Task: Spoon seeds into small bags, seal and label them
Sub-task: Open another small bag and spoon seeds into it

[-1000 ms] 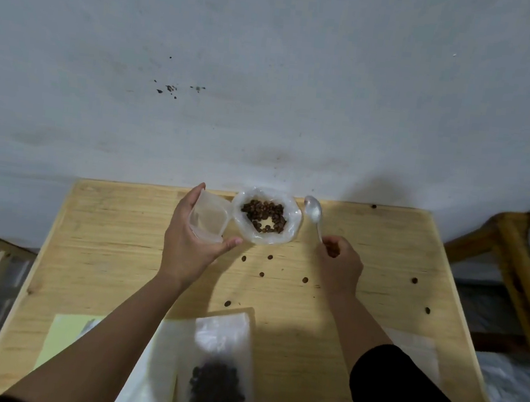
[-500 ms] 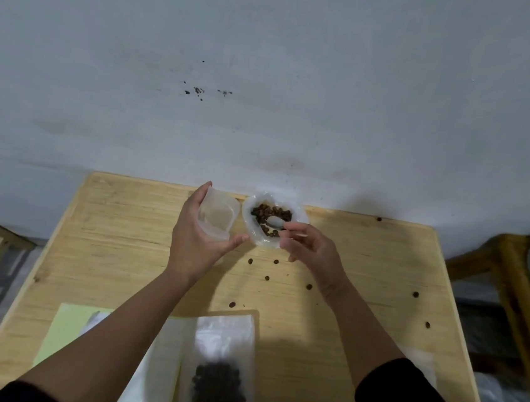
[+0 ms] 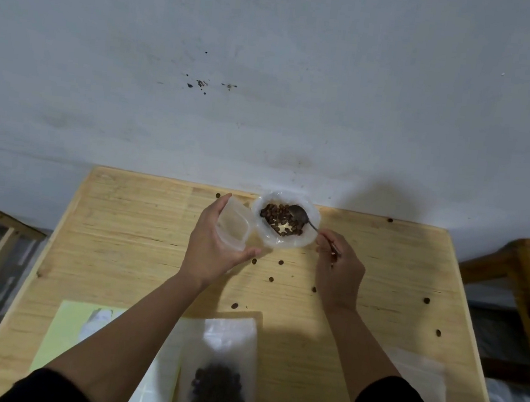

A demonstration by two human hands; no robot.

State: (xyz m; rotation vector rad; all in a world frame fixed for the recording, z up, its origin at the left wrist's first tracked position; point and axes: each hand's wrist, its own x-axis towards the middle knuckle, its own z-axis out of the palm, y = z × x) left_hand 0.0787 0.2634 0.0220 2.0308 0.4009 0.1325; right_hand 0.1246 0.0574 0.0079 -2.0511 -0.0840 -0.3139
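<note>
A white bowl-like open bag (image 3: 305, 242) of brown seeds (image 3: 276, 216) stands at the table's far edge. My right hand (image 3: 340, 269) grips a metal spoon (image 3: 301, 217) by the handle, its bowl resting in the seeds. My left hand (image 3: 211, 251) holds a small clear bag (image 3: 233, 225), mouth open, tilted just left of the seed container. A filled clear bag of seeds (image 3: 218, 382) lies flat at the near edge between my arms.
Several loose seeds (image 3: 280, 262) lie scattered on the wooden table (image 3: 127, 252). A pale green sheet (image 3: 64, 327) and white label sheets lie at the near left, an empty clear bag (image 3: 418, 377) at the near right. Wooden frames (image 3: 524, 277) stand beside the table.
My right hand brought the spoon from beside the container into the seeds, then drew back to the right with the spoon's bowl still in them. My left hand kept the small bag in place.
</note>
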